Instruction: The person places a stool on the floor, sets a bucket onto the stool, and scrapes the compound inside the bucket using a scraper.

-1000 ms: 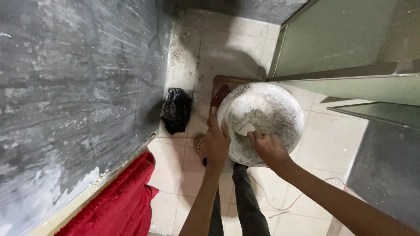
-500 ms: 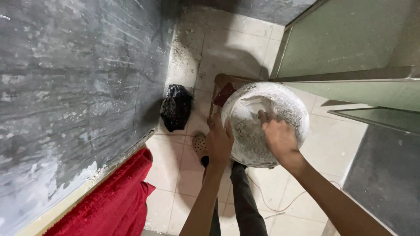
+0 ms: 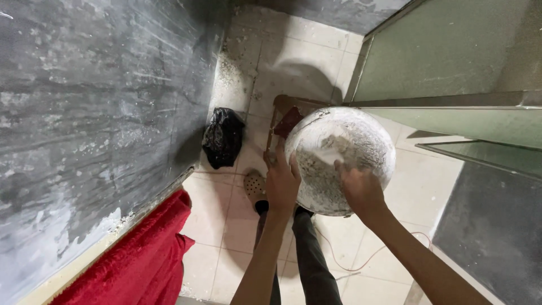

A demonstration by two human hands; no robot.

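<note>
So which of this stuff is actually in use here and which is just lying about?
In use:
left hand, gripping the pan's rim
right hand, inside the pan
round pan, caked in white plaster

Lying about:
black bag by the wall
red cloth
thin cord on the floor tiles

Soft daylight, dim grey wall point(image 3: 84, 113) at 9 o'clock, shadow on floor tiles point(image 3: 293, 62) at 12, right hand point(image 3: 361, 189) motion-blurred, edges stretched.

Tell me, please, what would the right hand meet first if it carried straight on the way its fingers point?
Most likely the bowl: the right hand already lies in it, fingers pointing up and left across its white-caked inside, though depth is hard to judge.
</note>
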